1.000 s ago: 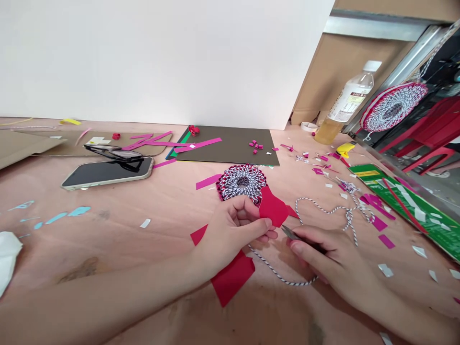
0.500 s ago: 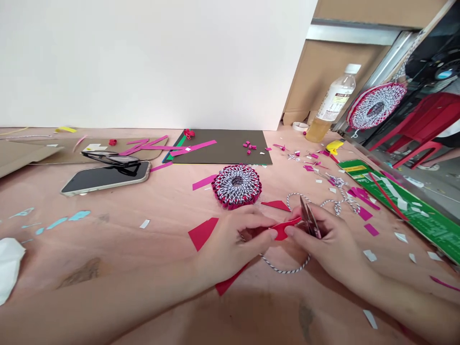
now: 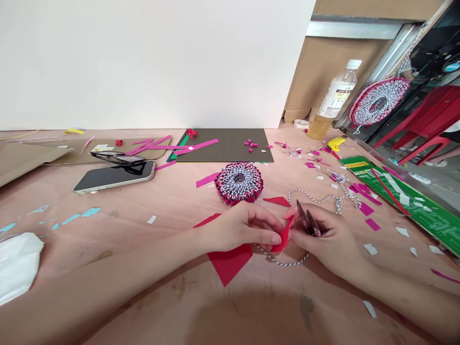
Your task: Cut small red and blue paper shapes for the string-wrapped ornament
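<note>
Red paper strip [image 3: 283, 235] had swung upright since prev. frame, pinched by fingers of L hand [image 3: 244, 227] near front-centre of tabletop [image 3: 53, 191], R hand [image 3: 330, 242] fingers clamped on small scissors [image 3: 308, 221] just beside it.

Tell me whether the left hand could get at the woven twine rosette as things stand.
Probably yes. The left hand rests just in front of the woven twine rosette, and nothing seems to lie between them. It would likely have to let go of the red paper piece at its fingertips first.
</note>
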Action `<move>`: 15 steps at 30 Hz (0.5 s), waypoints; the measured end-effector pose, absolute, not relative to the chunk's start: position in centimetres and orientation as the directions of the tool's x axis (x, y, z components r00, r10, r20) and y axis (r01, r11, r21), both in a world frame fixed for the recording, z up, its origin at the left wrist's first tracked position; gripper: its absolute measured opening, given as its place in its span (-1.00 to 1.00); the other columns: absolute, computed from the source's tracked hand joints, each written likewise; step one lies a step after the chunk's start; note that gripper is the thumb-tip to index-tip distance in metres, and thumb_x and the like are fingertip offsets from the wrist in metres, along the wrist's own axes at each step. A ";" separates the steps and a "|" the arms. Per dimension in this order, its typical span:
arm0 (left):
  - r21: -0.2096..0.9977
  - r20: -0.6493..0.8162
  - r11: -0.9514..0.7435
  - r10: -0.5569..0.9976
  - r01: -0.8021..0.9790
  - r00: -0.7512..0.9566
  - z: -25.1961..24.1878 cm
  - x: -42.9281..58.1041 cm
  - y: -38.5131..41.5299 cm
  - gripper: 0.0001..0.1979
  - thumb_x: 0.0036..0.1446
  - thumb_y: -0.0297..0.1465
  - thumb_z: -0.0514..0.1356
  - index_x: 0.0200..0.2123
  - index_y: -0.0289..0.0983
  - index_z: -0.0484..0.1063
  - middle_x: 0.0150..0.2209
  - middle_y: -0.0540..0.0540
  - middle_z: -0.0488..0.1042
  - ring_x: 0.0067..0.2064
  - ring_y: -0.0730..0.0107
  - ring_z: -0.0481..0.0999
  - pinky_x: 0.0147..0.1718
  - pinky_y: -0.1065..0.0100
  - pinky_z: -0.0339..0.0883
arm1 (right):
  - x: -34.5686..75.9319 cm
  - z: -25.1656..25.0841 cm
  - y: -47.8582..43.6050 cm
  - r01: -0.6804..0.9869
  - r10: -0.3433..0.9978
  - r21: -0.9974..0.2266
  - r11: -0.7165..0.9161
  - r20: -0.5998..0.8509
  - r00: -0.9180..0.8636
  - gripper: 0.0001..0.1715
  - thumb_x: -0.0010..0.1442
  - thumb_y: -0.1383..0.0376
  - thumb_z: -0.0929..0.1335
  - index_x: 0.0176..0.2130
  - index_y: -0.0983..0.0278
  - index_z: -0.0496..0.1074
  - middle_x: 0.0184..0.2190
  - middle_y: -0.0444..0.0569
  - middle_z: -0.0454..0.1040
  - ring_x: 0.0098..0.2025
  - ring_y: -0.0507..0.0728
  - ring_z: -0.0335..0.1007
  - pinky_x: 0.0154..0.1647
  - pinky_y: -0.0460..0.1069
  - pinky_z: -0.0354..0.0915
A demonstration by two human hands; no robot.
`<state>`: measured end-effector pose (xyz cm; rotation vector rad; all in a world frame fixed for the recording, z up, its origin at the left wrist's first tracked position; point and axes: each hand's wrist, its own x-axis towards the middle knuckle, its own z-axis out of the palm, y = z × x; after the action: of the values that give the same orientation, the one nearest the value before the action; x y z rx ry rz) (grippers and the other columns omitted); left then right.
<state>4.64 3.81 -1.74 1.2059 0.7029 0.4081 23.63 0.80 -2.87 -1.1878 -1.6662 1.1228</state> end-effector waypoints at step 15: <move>0.941 -0.221 0.300 0.896 -0.158 0.386 -2.9 5.2 2.8 -0.81 -0.01 -0.33 0.28 -0.43 -0.32 0.37 -0.60 0.02 0.41 -0.56 0.53 0.39 -0.56 0.50 0.30 | 23.5 -3.2 1.0 0.247 0.983 -0.969 -0.026 -0.070 -0.171 -0.76 0.04 0.21 0.40 -0.27 0.22 0.33 -0.47 -0.16 0.36 -0.54 -0.01 0.20 -0.57 -0.11 0.15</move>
<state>5.16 2.76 -2.89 1.0153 0.9036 0.8431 23.50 0.97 -3.19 -1.3376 -1.5049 1.2524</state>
